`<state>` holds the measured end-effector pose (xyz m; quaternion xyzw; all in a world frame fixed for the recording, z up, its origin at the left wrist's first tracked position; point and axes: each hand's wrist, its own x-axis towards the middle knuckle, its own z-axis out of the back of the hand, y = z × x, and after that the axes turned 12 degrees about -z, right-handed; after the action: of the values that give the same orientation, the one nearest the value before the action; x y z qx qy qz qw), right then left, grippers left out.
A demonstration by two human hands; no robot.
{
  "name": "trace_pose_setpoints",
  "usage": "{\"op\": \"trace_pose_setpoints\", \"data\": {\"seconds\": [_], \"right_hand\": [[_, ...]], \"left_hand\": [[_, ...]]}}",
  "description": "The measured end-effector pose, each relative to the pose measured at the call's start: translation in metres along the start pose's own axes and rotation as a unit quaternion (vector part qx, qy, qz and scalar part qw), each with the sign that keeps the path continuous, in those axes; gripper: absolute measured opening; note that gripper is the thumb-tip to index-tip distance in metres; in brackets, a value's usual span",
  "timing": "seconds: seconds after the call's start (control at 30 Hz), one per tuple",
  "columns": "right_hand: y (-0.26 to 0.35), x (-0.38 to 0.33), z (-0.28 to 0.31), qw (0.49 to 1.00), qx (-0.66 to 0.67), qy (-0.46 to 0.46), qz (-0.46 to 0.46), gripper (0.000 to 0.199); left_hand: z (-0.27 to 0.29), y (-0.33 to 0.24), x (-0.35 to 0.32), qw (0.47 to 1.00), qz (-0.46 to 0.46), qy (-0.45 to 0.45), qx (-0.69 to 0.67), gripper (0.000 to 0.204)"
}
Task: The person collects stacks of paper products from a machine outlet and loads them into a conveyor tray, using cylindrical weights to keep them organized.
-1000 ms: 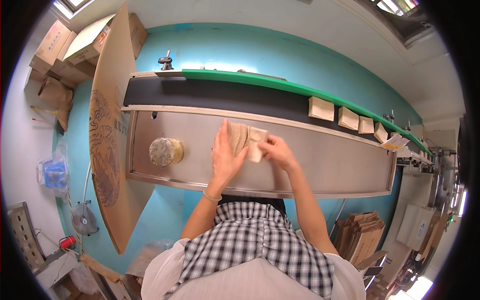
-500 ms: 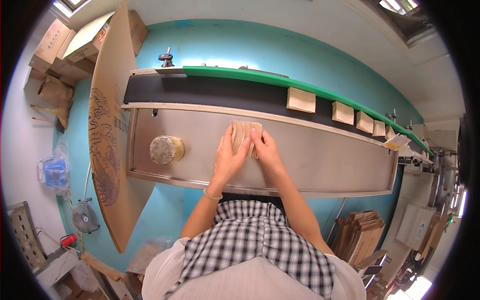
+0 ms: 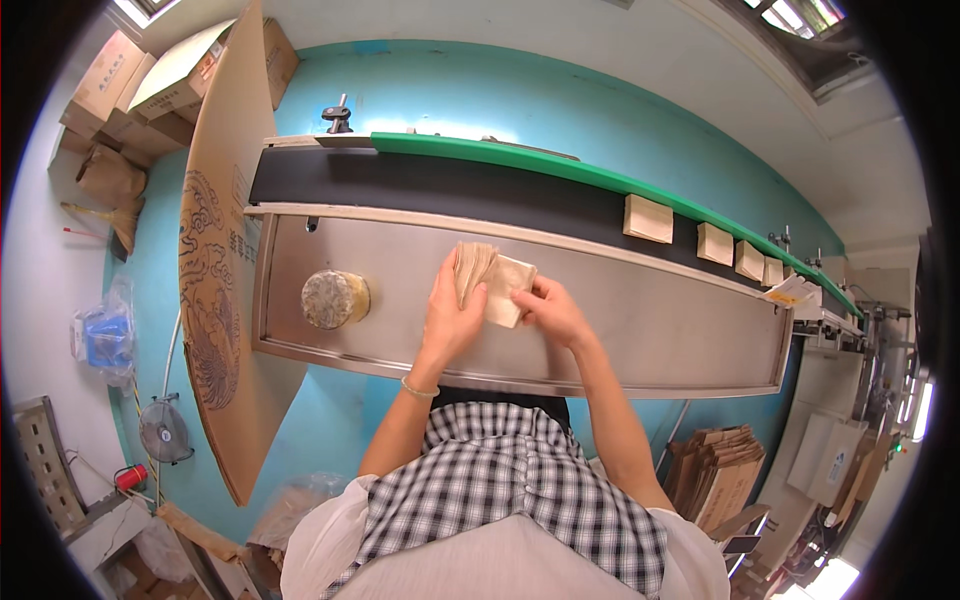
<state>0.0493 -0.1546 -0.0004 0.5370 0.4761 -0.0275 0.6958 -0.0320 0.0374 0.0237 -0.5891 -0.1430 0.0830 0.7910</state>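
Above the steel tray table (image 3: 640,320) I hold folded beige sheets that look like paper napkins. My left hand (image 3: 452,312) is closed round a thick stack of napkins (image 3: 474,266), its layered edges facing up. My right hand (image 3: 555,312) pinches the lower right corner of a smaller bundle of napkins (image 3: 511,280), its flat face turned up. The bundle leans away from the stack, against its right side; my left thumb lies at the join. A round, mottled grey-topped container (image 3: 335,299) with yellowish sides stands on the tray to the left.
Behind the tray runs a black conveyor belt (image 3: 450,180) with a green guide rail (image 3: 480,155). Several beige napkin stacks (image 3: 648,219) sit along its right part. A tall cardboard sheet (image 3: 215,270) stands at the left end. Flattened cartons (image 3: 715,475) lean at the lower right.
The napkins, held together between both hands before, are now parted, with the right-hand bundle tilted face up. The stacks on the belt have moved to the right.
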Motion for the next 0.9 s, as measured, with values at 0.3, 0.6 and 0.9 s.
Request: {"op": "trace_pose_setpoints", "data": {"seconds": [0.3, 0.6, 0.9], "right_hand": [[0.030, 0.002, -0.025, 0.976, 0.123, -0.173, 0.052, 0.035], [0.013, 0.001, -0.041, 0.962, 0.269, -0.023, 0.048, 0.033], [0.003, -0.005, -0.016, 0.994, 0.111, 0.020, -0.001, 0.025]], "left_hand": [[-0.013, 0.011, -0.006, 0.992, 0.035, 0.016, -0.116, 0.057], [-0.010, 0.003, -0.006, 0.998, -0.045, 0.051, 0.013, 0.079], [-0.002, 0.005, -0.002, 0.995, -0.022, 0.092, 0.015, 0.088]]}}
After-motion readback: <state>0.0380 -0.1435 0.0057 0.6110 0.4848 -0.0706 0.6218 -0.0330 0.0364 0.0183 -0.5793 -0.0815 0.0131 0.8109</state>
